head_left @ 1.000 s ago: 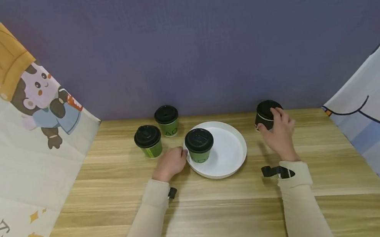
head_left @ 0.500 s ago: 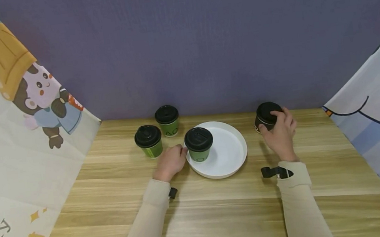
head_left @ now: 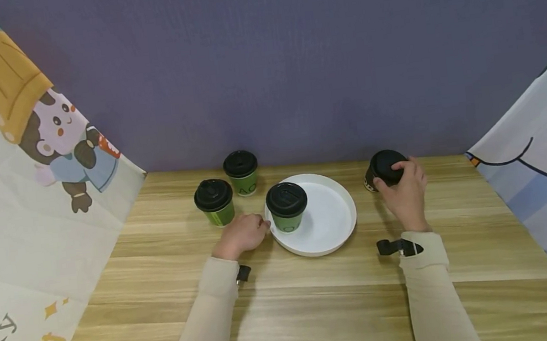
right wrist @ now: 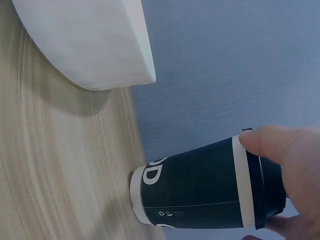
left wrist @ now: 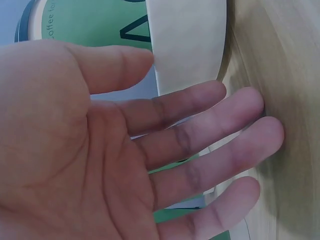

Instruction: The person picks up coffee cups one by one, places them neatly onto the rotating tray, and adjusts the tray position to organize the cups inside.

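My right hand point(head_left: 404, 193) grips a dark paper coffee cup point(right wrist: 195, 187) by its black lid, thumb on one side and fingers on the other. The cup leans slightly; whether its base touches the table I cannot tell. A white round tray point(head_left: 330, 214) lies to its left, bearing a green paper cup with a black lid point(head_left: 286, 199) on the left part. My left hand point(head_left: 242, 235) is beside the tray's left rim. Its fingers point(left wrist: 220, 127) are loosely extended and hold nothing in the left wrist view, with the thumb close to the tray wall point(left wrist: 190, 45).
Two more green cups with black lids stand left of the tray, one nearer cup point(head_left: 214, 202) and one farther cup point(head_left: 242, 174) by the back wall. A blue-grey partition point(head_left: 283, 69) closes the far edge of the wooden table point(head_left: 318, 310). Printed cloths flank both sides.
The dark cup's lid has come slightly toward me, so the cup tilts more, with my right hand still on it. My left wrist has shifted slightly left beside the tray.
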{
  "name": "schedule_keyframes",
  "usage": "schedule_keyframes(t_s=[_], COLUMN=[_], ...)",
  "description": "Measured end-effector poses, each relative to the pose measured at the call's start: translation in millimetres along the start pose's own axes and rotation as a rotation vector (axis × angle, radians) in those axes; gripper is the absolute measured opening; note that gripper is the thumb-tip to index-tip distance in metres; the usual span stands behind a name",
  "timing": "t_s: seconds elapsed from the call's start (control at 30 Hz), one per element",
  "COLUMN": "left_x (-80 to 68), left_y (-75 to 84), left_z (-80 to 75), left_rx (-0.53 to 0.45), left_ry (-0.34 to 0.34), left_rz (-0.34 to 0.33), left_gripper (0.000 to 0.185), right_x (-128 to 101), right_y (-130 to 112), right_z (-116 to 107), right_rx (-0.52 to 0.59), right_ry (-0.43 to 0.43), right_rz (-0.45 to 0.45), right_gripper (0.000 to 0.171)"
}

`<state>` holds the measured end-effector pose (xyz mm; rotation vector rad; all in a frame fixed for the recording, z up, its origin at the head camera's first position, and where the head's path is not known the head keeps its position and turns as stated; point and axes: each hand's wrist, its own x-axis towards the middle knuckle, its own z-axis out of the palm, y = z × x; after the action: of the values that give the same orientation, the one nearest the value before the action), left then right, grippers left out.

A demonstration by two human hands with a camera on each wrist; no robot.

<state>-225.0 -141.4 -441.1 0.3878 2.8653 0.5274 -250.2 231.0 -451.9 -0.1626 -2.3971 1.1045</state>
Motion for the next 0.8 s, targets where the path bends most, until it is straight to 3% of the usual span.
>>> schedule_keyframes(t_s=[0.37,0.8], left_x=[0.4,3.2], left_y=[-0.4,0.3], left_z=[2.1,4.2], left_rx=[-0.002,-0.017], left_ry=[-0.057,-0.065], left_rz=[0.010,-0.011], left_gripper=[0.037,0.037], right_x=[-1.4,-2.6], right_y=[-0.6,-3.8], right_z=[-0.9,-4.1], right_rx=[-0.009,-0.104], right_ry=[-0.020,0.007], right_rz=[0.015,0.049], right_gripper=[0.049,0.045])
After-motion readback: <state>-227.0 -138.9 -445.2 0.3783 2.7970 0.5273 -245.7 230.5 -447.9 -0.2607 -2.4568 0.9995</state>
